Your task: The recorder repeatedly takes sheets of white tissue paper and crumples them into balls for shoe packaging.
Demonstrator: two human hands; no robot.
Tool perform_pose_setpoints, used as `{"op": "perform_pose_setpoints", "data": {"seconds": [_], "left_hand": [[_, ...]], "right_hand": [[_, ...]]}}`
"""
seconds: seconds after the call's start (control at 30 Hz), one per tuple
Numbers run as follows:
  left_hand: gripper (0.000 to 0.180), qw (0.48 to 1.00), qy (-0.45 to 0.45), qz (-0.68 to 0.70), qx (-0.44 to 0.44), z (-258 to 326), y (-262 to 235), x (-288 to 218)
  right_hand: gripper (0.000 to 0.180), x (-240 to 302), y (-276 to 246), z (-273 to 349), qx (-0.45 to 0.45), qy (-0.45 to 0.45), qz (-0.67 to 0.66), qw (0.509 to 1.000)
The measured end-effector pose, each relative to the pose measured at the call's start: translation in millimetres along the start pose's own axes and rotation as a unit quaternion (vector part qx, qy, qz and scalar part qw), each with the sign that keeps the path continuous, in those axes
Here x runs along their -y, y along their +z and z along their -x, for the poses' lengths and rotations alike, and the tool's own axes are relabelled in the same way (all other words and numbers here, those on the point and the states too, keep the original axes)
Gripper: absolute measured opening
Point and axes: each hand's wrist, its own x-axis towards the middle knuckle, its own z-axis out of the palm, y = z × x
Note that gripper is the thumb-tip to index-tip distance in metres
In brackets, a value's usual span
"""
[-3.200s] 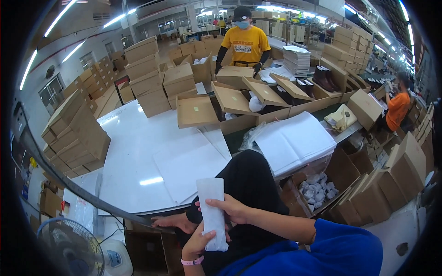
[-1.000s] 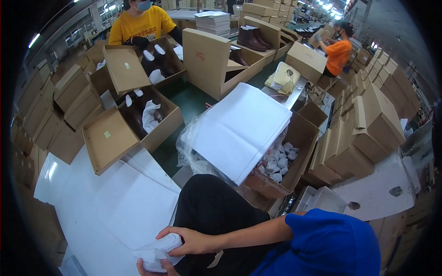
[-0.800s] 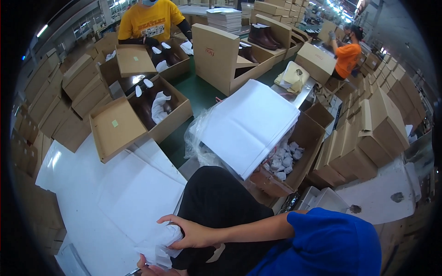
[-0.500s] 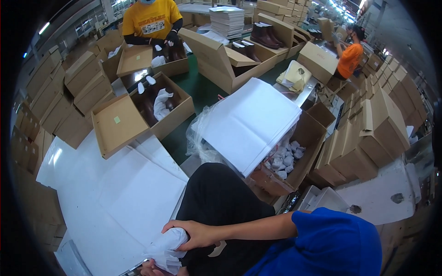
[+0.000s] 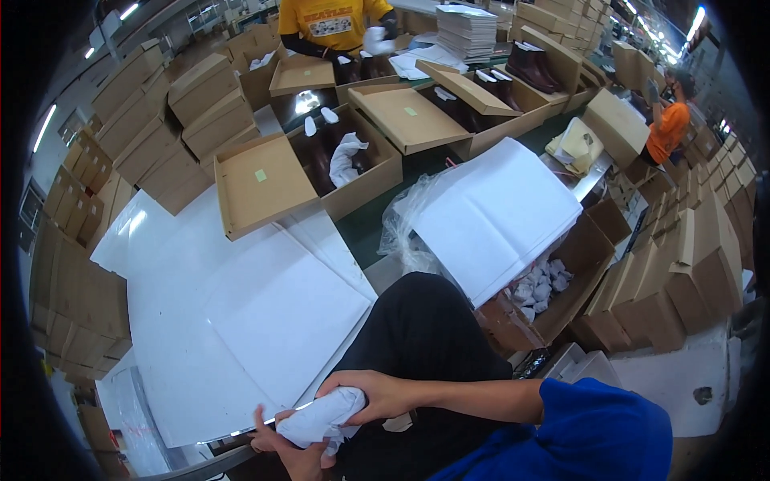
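Observation:
A rolled bundle of white tissue paper [image 5: 321, 418] lies between my two hands over my lap, close to the table's front edge. My right hand [image 5: 375, 393] wraps round its right end from above. At its lower left, my left hand [image 5: 295, 450] holds the other end, one finger sticking up and away from the paper. Whether anything is inside the bundle cannot be seen. On the white table [image 5: 172, 321] just beyond lie flat sheets of white paper [image 5: 277, 321].
An open shoebox [image 5: 377, 180] with dark boots stands beyond the table. A stack of white paper [image 5: 497, 212] rests over a carton [image 5: 589, 272] of crumpled paper wads. Stacked cartons [image 5: 682, 272] line the right. A co-worker in yellow [image 5: 325, 24] handles boots at the far side.
The paper bundle has become more compact, its loose end tucked in. My left hand shows more fully now. The view has swung left, and a far shoebox lid has been opened toward me.

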Motion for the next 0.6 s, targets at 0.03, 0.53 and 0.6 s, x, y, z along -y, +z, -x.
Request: {"op": "perform_pose_setpoints", "data": {"seconds": [0.03, 0.53, 0.6], "left_hand": [[0.106, 1.000, -0.002, -0.002, -0.011, -0.3, -9.9, 12.7], [0.100, 0.917, -0.051, 0.376, 0.124, 26.0, -5.9, 22.2], [0.103, 0.931, 0.002, 0.323, 0.172, 31.0, -11.3, 18.9]], "right_hand": [[0.063, -1.0, 1.6, -2.1, 0.021, -0.013, 0.008, 1.000], [0.080, 4.5, 1.8, -1.1, 0.084, 0.076, -0.071, 0.991], [0.080, 3.4, 5.3, -1.7, 0.105, 0.082, -0.062, 0.989]]}}
